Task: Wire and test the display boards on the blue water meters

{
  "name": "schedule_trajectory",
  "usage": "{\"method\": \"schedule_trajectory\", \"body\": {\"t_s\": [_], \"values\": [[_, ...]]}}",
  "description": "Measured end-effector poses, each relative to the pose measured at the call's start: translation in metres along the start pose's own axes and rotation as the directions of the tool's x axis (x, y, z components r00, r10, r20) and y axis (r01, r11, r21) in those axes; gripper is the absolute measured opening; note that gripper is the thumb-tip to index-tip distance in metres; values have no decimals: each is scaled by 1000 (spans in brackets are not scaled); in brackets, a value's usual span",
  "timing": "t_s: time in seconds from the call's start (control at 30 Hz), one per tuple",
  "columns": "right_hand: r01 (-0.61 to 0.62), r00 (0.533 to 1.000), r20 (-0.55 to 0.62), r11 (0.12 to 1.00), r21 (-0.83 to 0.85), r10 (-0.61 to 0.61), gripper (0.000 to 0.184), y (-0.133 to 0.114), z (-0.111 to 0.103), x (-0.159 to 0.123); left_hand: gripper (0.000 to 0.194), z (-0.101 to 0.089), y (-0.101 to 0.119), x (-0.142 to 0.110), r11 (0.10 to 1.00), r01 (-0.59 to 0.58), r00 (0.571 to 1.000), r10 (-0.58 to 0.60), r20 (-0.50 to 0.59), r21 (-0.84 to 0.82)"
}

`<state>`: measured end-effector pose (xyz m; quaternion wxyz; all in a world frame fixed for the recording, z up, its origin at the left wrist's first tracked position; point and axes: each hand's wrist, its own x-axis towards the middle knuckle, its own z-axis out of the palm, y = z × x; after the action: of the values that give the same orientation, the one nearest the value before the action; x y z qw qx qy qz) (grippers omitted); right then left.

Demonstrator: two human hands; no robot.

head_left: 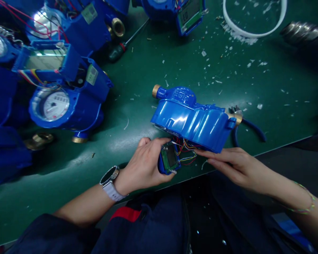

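Note:
My left hand is closed around a small blue display module with a dark screen and green circuit board, near the table's front edge. Thin coloured wires run from the module to the underside of a blue water meter. That meter is tipped over, its brass threaded ends to left and right. At its lower right edge is my right hand, index finger and thumb reaching toward the wires. Its other fingers are hidden behind the meter body, which they appear to support.
Several more blue water meters crowd the left and the back of the green table. A screwdriver lies at the back. Pliers rest behind the meter's right end. A white ring and scattered white scraps lie back right.

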<state>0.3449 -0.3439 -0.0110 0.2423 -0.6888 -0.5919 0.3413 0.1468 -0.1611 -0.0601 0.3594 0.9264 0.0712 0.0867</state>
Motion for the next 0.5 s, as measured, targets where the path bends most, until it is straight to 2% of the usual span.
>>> {"method": "schedule_trajectory", "body": {"t_s": [0.2, 0.5], "values": [[163, 986, -33, 987, -1, -163, 36, 13, 0, 1, 72, -1, -1, 1, 997, -71, 996, 71, -58, -4], [77, 988, -96, 928, -363, -119, 39, -17, -4, -13, 71, -2, -2, 5, 997, -73, 988, 74, -134, 15]]}}
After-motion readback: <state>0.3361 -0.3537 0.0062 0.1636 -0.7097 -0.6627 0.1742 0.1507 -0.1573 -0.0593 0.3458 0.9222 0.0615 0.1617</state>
